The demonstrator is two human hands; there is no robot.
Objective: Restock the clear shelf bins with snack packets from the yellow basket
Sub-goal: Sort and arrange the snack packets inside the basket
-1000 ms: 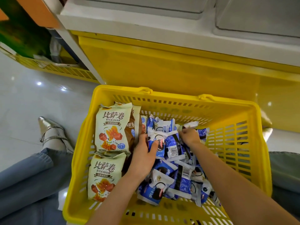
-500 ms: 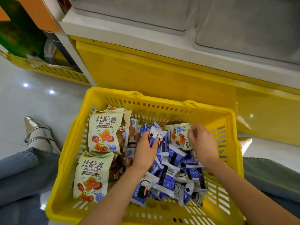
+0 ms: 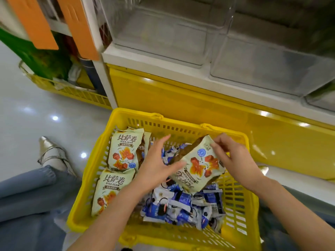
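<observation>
Diagonally, packet point(image 3: 197, 166) hangs inverted from right hand point(image 3: 233, 156).

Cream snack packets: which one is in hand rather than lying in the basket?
The tilted packet, pinched at its upper corner by the right hand; the other packets rest along the left side of the basket.

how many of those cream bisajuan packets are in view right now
3 bisajuan packets: one pinched by the right hand above the yellow basket, two lying along its left wall, the far one and the near one. Others may be tucked behind them.
</observation>
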